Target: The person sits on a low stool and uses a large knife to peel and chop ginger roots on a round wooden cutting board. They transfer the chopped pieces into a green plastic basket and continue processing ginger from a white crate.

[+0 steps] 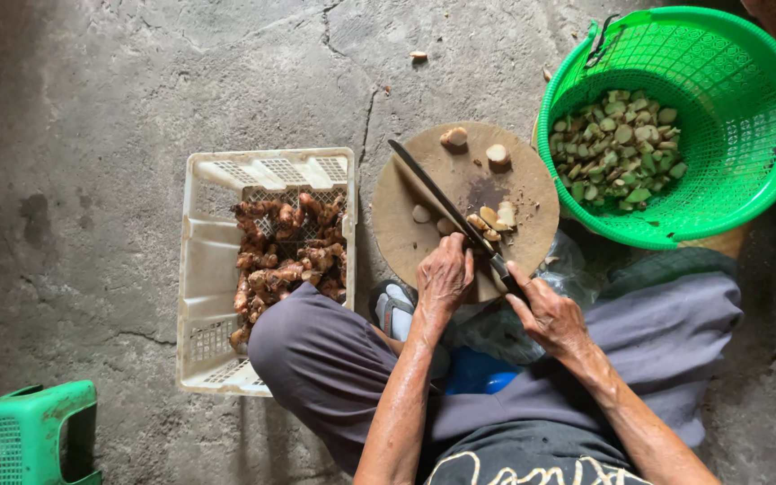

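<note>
Bright green mesh basket, cream slatted crate, brown roots, tan round board, grey concrete floor

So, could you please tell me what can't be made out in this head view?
- Knife handle: wrapped by the right hand.
- The piece being cut: hidden under the left hand fingers.
- White crate near corner: covered by the knee.
- Green stool: cut off by the frame's edge.

I see a white crate with brown roots on the cracked grey floor. A green basket holds cut pieces. A small green stool stands nearby.
</note>
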